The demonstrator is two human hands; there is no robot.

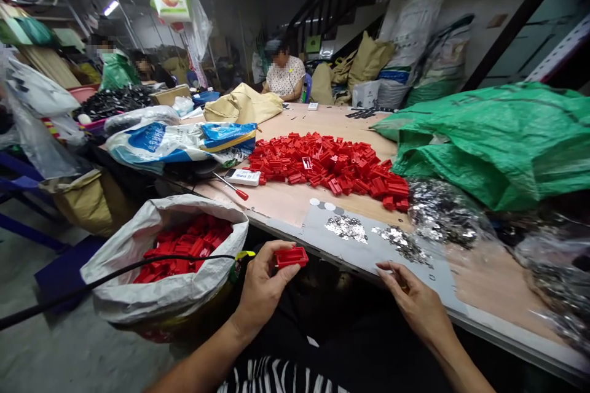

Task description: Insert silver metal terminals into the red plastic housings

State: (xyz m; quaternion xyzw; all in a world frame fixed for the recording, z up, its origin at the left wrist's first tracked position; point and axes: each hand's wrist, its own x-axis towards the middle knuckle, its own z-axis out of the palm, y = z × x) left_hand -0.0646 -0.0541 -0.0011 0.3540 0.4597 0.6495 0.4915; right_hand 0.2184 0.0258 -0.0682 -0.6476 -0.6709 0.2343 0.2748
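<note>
Head view: the left hand (262,291) pinches a red plastic housing (291,256) between thumb and fingers, raised just beyond the bench (281,206) edge, apparently to bring it into the wearer's line of sight. The right hand (415,307) rests near that edge, its fingers drawn together on a small item (404,284) that cannot be identified. A loose pile of red housings (327,166) lies mid-bench, within forward reach. A woven sack (154,298) containing more red housings (184,245) stands beside the bench at left, its mouth rolled back, seemingly to keep it open. Silver metal pieces (345,228) lie on a grey sheet (313,236), placed directly ahead of the hands, likely for ready access.
</note>
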